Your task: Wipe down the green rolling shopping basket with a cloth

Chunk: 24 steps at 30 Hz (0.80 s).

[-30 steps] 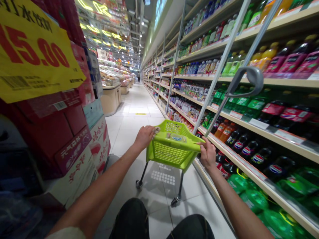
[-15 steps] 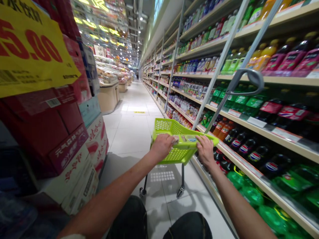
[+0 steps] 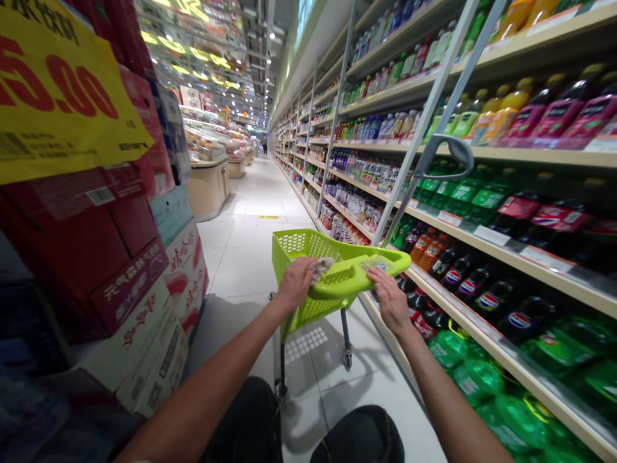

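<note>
A lime-green plastic mesh shopping cart (image 3: 294,247) on thin dark legs and small wheels rolls just ahead of my knees, turned toward the left. My left hand (image 3: 296,283) grips its near rim, with a crumpled pale scrap (image 3: 322,269) at the fingertips. What that scrap is, I cannot tell. My right hand (image 3: 390,299) rests over the same rim further right, close to a small label (image 3: 377,263). The cart's inside looks free of goods, though the rim and my hands hide part of it.
Shelves of bottled drinks (image 3: 486,302) line the right side, with green packs (image 3: 477,379) low down and a grey metal rack handle (image 3: 448,151) in front. Stacked cardboard boxes (image 3: 130,283) under a yellow price sign (image 3: 58,90) stand left. The tiled aisle floor (image 3: 241,270) runs ahead.
The cart has swung round to the left, and its wheels have shifted. My right hand has slid left along the rim, and my left hand has moved right.
</note>
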### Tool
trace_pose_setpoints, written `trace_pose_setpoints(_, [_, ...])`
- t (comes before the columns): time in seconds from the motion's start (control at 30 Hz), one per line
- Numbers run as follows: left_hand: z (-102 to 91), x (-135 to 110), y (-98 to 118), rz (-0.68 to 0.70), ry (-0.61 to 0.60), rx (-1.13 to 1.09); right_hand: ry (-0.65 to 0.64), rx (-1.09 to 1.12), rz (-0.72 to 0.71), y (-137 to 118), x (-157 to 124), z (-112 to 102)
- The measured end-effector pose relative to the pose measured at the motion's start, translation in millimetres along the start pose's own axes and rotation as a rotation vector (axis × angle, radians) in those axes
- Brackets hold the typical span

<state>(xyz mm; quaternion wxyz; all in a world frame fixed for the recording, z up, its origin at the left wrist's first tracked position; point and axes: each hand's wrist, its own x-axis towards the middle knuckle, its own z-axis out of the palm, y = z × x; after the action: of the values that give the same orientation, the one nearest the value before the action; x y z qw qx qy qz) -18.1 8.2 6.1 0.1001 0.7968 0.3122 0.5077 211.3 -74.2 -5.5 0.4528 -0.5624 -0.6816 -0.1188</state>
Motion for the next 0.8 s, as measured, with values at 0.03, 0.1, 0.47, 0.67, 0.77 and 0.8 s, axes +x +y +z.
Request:
trace_pose_setpoints(0.03, [0.4,-1,-1,-0.046,-0.005,-0.026,0.016,-0.004,0.012,-2,2,-1])
trace_pose_setpoints(0.1, [4.2,-5,5,-0.028,-0.034,-0.078,0.016,-0.040,0.027,-12,5,2])
trace_pose_setpoints(0.47, [50.0,-30,-12,0.044,0.029,-0.053,-0.067,-0.219,-0.043,-31,-13,-9])
trace_pose_setpoints(0.67, [74.6,-25,16,0.258,-0.110,-0.096,-0.069,-0.433,-0.031,-47,-20,-11])
trace_pose_setpoints(0.77, [73.3,-27,6,0.244,-0.146,-0.010,-0.033,-0.474,-0.012,-37,-26,-20])
trace_pose_setpoints(0.8, [71.2,-28,-5,0.183,-0.142,0.038,-0.031,-0.491,-0.017,-33,-28,-23])
